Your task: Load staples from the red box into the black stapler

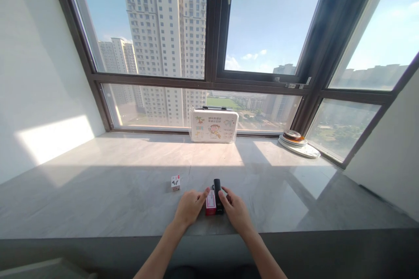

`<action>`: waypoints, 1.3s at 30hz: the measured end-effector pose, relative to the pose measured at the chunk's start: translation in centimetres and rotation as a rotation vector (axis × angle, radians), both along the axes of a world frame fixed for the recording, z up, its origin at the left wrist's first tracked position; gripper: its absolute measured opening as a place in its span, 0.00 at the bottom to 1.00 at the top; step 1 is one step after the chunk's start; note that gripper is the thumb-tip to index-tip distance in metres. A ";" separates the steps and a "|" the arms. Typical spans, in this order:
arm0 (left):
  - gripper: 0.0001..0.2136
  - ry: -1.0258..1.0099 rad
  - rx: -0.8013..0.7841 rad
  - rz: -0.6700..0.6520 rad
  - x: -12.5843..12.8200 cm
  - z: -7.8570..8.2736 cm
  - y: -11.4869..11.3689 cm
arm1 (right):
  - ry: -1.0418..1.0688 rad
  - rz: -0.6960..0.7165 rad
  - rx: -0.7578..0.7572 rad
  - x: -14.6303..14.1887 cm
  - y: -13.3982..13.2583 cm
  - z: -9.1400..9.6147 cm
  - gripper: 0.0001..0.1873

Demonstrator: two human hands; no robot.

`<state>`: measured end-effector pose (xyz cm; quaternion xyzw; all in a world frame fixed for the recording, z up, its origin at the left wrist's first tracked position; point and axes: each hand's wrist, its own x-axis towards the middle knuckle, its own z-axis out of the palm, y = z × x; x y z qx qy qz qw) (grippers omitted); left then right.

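Observation:
A small black box-shaped object [218, 194] lies on the grey stone sill beside a red and white small box [210, 204]. My left hand [189, 207] rests at the left of the red box, its index finger stretched toward the black object's top. My right hand [236, 211] sits on the right, thumb and fingers touching the black object's side. Both hands have loosely curled fingers; neither lifts anything off the sill. A little white cube [176, 182] with a printed picture stands apart to the left.
A white case [214, 126] with cartoon print leans against the window at the back. A stack of round plates [297, 142] lies at the back right. The sill's front edge [209, 234] runs just below my wrists. White walls close both sides.

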<state>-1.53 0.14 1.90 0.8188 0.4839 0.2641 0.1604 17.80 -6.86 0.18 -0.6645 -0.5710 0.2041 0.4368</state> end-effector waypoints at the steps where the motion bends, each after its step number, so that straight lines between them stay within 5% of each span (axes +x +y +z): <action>1: 0.32 -0.010 0.007 0.049 -0.7 0.0 0.2 | 0.038 -0.004 -0.003 0.2 -0.1 0.0 0.35; 6: 0.29 -0.026 0.035 0.451 -6.7 0.3 3.0 | 0.111 0.062 -0.077 1.1 -1.4 -0.1 0.39; 9: 0.29 0.013 -0.029 0.515 -9.2 0.4 5.3 | 0.090 0.126 -0.136 1.1 -2.1 -0.1 0.47; 15: 0.29 0.105 -0.088 0.354 -6.8 -0.1 7.4 | -0.068 0.173 -0.204 0.3 -1.9 0.9 0.46; 25: 0.33 0.165 -0.047 0.062 -0.8 -0.3 5.2 | -0.240 0.163 -0.176 -1.4 -1.1 2.4 0.31; 39: 0.37 0.227 -0.030 -0.024 0.2 -0.4 4.8 | -0.204 0.306 -0.181 -0.5 0.2 2.7 0.24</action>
